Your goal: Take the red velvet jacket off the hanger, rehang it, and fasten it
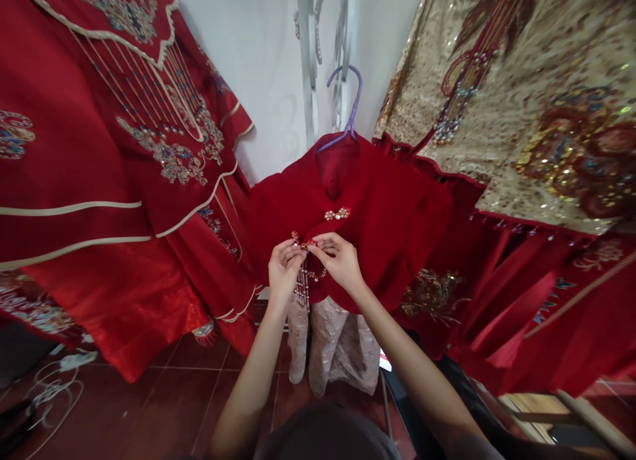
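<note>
A dark red velvet jacket (382, 215) hangs in front of me on a purple hanger (348, 109). Both my hands meet at its front opening. My left hand (283, 271) and my right hand (340, 258) pinch a small beaded clasp (303, 242) between their fingertips. A second, pearl-like clasp (336, 214) sits fastened just above. A beaded tassel (301, 287) dangles below my left hand. A pale sequinned skirt (332, 344) hangs under the jacket.
An embroidered red robe (99, 181) hangs close on the left. A gold sequinned garment (521, 95) and red pleated fabric (521, 301) crowd the right. Behind is a white wall (263, 56). White cables (54, 387) lie on the dark red tiled floor (183, 400).
</note>
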`<state>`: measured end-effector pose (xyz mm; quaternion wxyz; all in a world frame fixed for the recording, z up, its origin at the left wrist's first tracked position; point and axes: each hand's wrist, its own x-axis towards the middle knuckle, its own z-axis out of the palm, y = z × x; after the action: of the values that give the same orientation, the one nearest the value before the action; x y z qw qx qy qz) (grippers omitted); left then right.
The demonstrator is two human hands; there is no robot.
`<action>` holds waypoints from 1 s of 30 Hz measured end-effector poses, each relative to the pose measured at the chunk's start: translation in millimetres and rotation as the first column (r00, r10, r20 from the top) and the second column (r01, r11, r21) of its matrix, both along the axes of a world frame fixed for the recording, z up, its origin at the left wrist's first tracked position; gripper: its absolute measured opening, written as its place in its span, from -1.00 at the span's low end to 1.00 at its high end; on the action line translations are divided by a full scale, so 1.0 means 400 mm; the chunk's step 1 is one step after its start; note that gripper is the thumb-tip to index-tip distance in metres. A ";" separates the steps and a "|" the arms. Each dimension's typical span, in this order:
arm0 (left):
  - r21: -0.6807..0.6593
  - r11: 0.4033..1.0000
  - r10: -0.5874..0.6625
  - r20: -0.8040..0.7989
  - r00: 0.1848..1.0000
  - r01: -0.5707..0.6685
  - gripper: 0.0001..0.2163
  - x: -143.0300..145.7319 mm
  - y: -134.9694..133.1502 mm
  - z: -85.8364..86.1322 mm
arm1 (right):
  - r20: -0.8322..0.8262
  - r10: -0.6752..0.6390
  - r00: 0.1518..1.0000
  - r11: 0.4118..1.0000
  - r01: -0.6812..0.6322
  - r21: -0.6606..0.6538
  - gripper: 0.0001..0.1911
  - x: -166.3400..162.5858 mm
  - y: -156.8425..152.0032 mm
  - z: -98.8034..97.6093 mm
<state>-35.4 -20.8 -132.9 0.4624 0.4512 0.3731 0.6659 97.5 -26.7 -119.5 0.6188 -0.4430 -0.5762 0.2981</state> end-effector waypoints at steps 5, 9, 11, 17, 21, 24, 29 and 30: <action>0.018 0.999 0.038 -0.002 0.999 -0.038 -0.71 -0.005 -0.005 0.009 | 0.038 0.018 0.999 1.000 -0.019 0.016 -0.76 -0.004 0.002 0.001; 0.012 0.999 0.037 0.009 0.999 -0.037 -0.71 -0.004 0.001 0.004 | 0.040 -0.027 0.999 0.999 0.027 0.021 -0.78 -0.012 0.009 0.003; 0.010 0.999 0.046 0.019 0.999 -0.046 -0.71 -0.003 0.004 0.001 | 0.049 -0.041 0.998 0.999 0.040 0.017 -0.79 -0.015 0.011 0.007; 0.001 1.000 0.015 0.017 1.000 -0.015 -0.72 0.000 0.007 -0.001 | 0.078 -0.041 0.996 0.999 0.040 0.022 -0.80 -0.015 0.002 0.014; -0.006 1.000 -0.002 0.008 1.000 0.002 -0.71 0.007 0.016 0.000 | 0.094 -0.060 0.994 0.998 0.057 0.035 -0.80 -0.016 0.006 0.015; -0.007 1.000 0.002 0.023 1.000 -0.002 -0.73 0.010 0.023 0.002 | 0.099 -0.054 0.994 0.998 0.052 0.021 -0.82 -0.017 0.013 0.014; 0.016 0.999 0.036 -0.007 0.999 -0.036 -0.77 0.003 0.030 0.005 | 0.105 -0.080 0.991 0.996 0.076 0.044 -0.81 -0.023 0.016 0.012; 0.020 0.999 0.043 -0.017 0.999 -0.043 -0.77 0.001 0.031 0.005 | 0.102 -0.088 0.991 0.995 0.082 0.055 -0.81 -0.025 0.016 0.010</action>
<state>-35.2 -8.4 -130.9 0.4403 0.4535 0.3803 0.6752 87.5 -20.4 -115.4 0.6109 -0.4663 -0.5958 0.2331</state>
